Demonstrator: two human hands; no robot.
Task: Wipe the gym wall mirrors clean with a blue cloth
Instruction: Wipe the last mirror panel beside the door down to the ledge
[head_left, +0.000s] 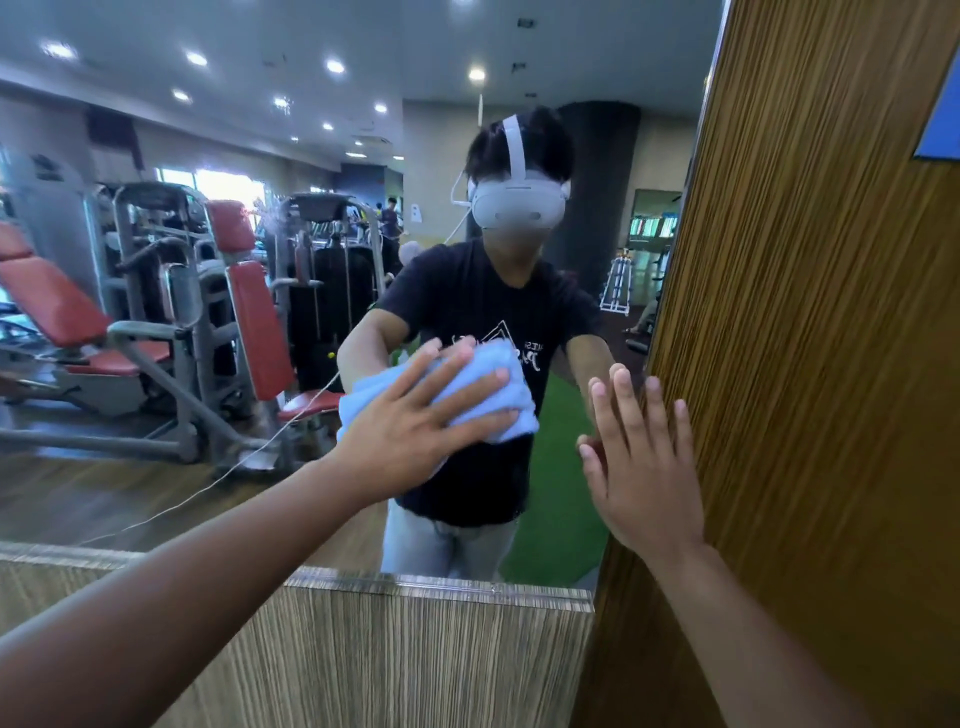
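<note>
blue cloth (498, 356) lay bunched under our left hand (415, 421), whose straight fingers pressed it to the mirror (208, 364); our right hand (644, 467) lay flat alongside, fingers straight.

Two hands (415, 431) (644, 467), one cloth (504, 353), one mirror (208, 415)

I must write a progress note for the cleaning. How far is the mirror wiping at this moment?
Done: unclear; no wiped area of the mirror can be told apart. In hand: the left hand presses the blue cloth flat on the mirror, while the right hand rests open at the edge of the wood panel. Left: probably the mirror above and to the left.
</note>
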